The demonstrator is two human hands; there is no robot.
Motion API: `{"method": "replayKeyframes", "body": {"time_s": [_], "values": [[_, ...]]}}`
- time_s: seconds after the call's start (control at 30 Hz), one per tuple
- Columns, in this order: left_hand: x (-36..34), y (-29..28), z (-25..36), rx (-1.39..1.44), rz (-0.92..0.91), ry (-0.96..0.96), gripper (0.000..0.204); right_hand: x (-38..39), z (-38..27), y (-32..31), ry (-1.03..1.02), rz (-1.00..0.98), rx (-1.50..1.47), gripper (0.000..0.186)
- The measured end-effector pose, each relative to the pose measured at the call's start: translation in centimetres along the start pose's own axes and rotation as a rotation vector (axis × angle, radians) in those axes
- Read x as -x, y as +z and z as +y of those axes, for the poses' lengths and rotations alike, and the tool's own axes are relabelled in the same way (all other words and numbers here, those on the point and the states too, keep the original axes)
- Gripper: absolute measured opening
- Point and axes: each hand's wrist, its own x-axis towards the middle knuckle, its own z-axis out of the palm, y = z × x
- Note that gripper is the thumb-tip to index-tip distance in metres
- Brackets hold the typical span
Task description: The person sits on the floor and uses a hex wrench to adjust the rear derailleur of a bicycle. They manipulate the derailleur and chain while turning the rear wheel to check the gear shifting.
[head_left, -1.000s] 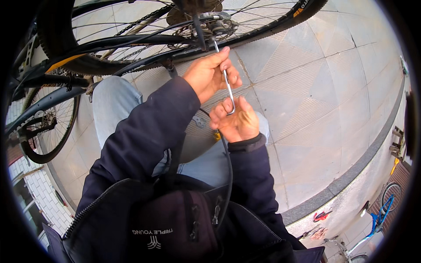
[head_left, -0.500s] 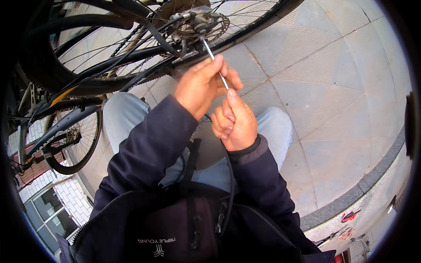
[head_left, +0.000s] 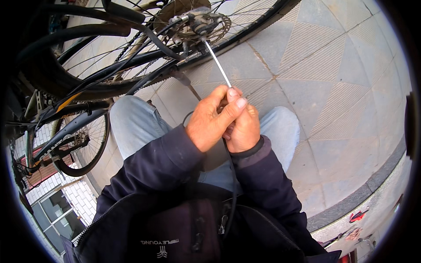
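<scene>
A slim, straight silver metal rod [head_left: 219,65] reaches from the bolt area of a bicycle's disc brake caliper [head_left: 202,27] down to my hands. My right hand [head_left: 244,128] is closed on the rod's near end, its thumb tip pressed against it. My left hand [head_left: 208,123] is closed at the same end, its thumb lying across the right hand's fingers. The rod's lower end is hidden inside the fingers. Behind the caliper sits a brake rotor [head_left: 226,27] on the wheel.
The bicycle's black tire [head_left: 263,28] and frame tubes fill the upper left. Another bicycle wheel [head_left: 87,144] shows beyond my bent knee. Grey paving tiles [head_left: 324,87] stretch right to a stone curb [head_left: 351,204]. Small red-handled tools [head_left: 358,216] lie past the curb. A black cord [head_left: 233,175] hangs below my hands.
My left hand has slid down from the rod's middle to its near end, meeting the right hand. The right hand stays near the rod's end. The view has shifted slightly.
</scene>
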Motion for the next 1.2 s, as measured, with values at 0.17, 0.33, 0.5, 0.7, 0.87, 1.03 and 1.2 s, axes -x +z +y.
{"method": "replayKeyframes", "body": {"time_s": [0.17,0.33,0.5,0.7,0.87,1.03,1.2], "values": [[0.4,-0.6,0.9,-0.107,0.000,-0.016,0.037,0.0,0.1,-0.6,0.000,-0.026,0.021,0.038],[0.3,-1.6,-0.2,-0.226,0.067,0.200,0.033,0.1,-0.5,-0.4,0.031,-0.027,0.019,0.043],[0.4,-2.6,0.4,-0.183,0.156,0.210,0.028,-0.2,-0.5,-1.2,0.031,-0.101,0.045,0.041],[0.4,-3.1,0.5,-0.264,0.143,0.216,0.033,-0.8,-1.2,-1.1,-0.032,-0.165,0.013,0.031],[1.1,-2.2,-0.2,-0.302,0.173,0.265,0.033,-1.2,-3.7,-1.4,0.210,-0.318,-0.142,0.026],[2.9,-1.3,-1.3,-0.794,0.203,0.343,0.026,-2.7,-3.7,-2.0,0.152,-0.396,-0.030,0.023],[3.5,-0.2,-0.6,-1.017,0.203,0.436,0.027,-3.6,-4.5,-1.6,-0.035,-0.312,0.352,0.028]]}}
